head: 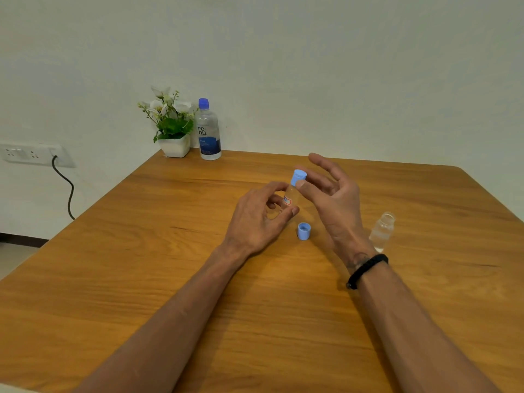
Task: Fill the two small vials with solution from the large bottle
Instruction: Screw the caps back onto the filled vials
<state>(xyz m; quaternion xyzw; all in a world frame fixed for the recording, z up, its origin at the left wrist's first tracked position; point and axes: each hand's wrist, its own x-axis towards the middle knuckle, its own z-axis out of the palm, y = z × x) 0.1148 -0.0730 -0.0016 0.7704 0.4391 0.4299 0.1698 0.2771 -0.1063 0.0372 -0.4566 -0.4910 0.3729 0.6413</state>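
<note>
My left hand (256,219) grips a small clear vial (292,197) with a red-edged label, held a little above the table. A light blue cap (298,177) sits on that vial, and my right hand (330,194) pinches it between thumb and fingers. A second blue cap (304,231) lies loose on the table below the hands. Another small clear vial (382,231) stands uncapped to the right, behind my right wrist. The large bottle (209,131) with a blue cap and blue label stands at the table's far edge.
A white pot of artificial flowers (173,129) stands left of the large bottle. The wooden table (141,265) stretches wide around the hands. On the wall at left is a socket strip (31,156) with a black cable hanging down.
</note>
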